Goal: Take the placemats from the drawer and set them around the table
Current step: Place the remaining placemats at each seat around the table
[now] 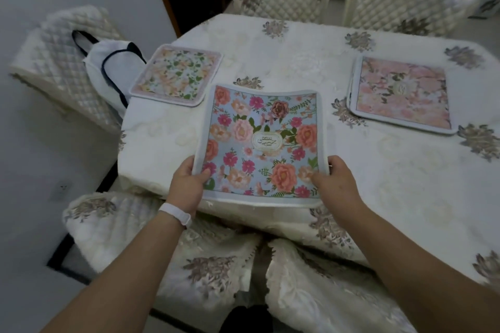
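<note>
Blue floral placemat [261,143] at near counter [297,62] edge. Left hand [186,184] and right hand [335,181] pinch its near corners, thumbs on top, fingers curled beneath. Two other placemats lie farther along the counter.

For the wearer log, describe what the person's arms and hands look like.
Both arms are bare, with no sleeves in view. The left hand and right hand wear no gloves. A white band circles the left wrist; the right wrist is bare.
</note>
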